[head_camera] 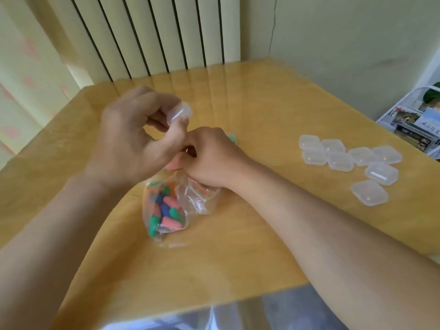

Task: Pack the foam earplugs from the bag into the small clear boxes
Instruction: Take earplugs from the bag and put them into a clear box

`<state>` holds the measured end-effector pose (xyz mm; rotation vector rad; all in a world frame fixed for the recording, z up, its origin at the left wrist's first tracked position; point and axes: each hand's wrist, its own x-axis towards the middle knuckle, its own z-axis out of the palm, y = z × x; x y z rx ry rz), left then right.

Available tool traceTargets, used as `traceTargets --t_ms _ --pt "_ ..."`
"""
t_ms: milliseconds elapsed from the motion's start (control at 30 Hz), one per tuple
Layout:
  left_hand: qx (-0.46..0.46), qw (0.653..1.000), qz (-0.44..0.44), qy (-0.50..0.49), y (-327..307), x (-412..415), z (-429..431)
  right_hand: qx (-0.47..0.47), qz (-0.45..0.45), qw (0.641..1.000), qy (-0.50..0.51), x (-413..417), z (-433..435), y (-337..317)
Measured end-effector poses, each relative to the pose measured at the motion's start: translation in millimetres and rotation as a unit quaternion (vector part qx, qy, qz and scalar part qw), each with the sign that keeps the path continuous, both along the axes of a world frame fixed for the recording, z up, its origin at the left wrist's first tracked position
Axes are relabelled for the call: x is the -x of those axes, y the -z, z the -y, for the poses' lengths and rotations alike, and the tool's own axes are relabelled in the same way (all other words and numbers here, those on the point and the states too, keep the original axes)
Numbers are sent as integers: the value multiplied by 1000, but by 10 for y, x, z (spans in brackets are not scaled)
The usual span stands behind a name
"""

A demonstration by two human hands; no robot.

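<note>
head view: on the table [262, 234] lies the bag [197, 198]; our right hand [212, 156] curls at its mouth, on what we cannot tell; our left hand [128, 144] pinches 1 clear box [180, 112]; 8 boxes [340, 161] sit apart. a tug could spill the earplugs [166, 210] inside.

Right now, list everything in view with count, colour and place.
table: one, yellow wood.
zip bag: one, clear, mid-table.
foam earplugs: many, orange, blue, green, in the bag.
clear boxes: eight, see-through, table's right side.
held clear box: one, see-through, above the bag.
radiator: one, white, behind the table.
rack: one, white, far right.
left hand: pinches the held clear box.
right hand: fingers curled at the bag's mouth.
</note>
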<state>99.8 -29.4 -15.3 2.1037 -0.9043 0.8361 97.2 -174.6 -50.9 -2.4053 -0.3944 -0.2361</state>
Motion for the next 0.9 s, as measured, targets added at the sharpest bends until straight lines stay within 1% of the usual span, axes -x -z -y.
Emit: traceTargets --t_ms 33,100,133,200,267,300,400,500,700,800,900 --pt "2 1000 8 -9 71 -33 -63 -10 5 1000 12 10 18 -12" --pt "-16 999 31 -28 237 -95 -180 1 40 998 57 31 41 -37" --pt "-21 999 37 -30 316 -115 -228 -27 57 995 72 39 37 -60" --pt "-6 999 15 -31 412 -117 -265 -128 65 988 57 62 28 -107" --pt "27 999 -23 -24 449 -103 -266 -217 36 975 16 73 9 -108" --pt "40 998 -40 -12 456 -100 -265 -240 23 970 -5 69 0 -94" --pt "54 996 -66 17 460 -115 -323 -260 -17 965 -39 57 -16 -87" --pt "60 994 -81 33 447 -138 -395 -262 -53 963 -48 36 -15 -86" --pt "48 994 -89 42 428 -106 -406 -278 -55 958 -54 31 -6 -58" --pt "43 995 -76 53 431 -106 -418 -288 -71 953 -68 51 -11 -74" --pt "71 991 -90 76 436 -99 -413 -299 -72 949 -75 58 -9 -91"
